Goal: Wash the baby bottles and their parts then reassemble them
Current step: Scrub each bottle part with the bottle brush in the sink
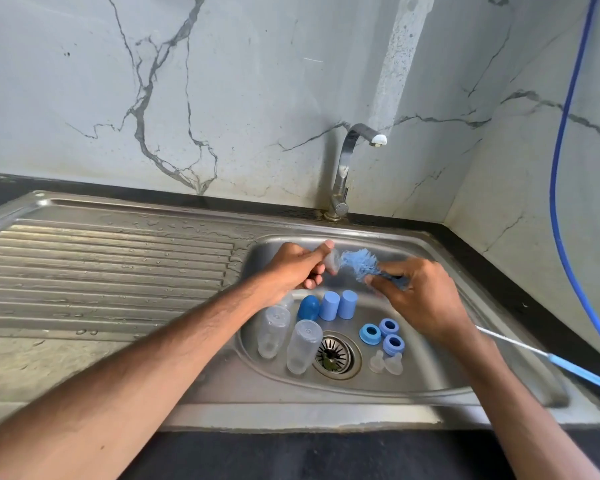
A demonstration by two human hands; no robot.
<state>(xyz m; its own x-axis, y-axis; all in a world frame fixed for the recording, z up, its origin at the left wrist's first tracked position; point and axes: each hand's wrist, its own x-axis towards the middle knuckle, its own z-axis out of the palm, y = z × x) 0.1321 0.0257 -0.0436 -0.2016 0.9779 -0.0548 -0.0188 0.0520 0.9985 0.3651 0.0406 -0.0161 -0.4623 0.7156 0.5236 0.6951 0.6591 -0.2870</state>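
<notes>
Over sink (430,244), nipple (331,260) in left grip (293,268) touches brush (359,262).

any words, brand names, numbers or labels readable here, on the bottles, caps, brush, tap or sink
No text can be read anywhere in this view.
Clear bottles: no print or scale visible.
Blue caps and blue rings: plain.
Brush in the right hand and teat in the left hand: no marks visible.
Tap and sink: no brand visible.
</notes>
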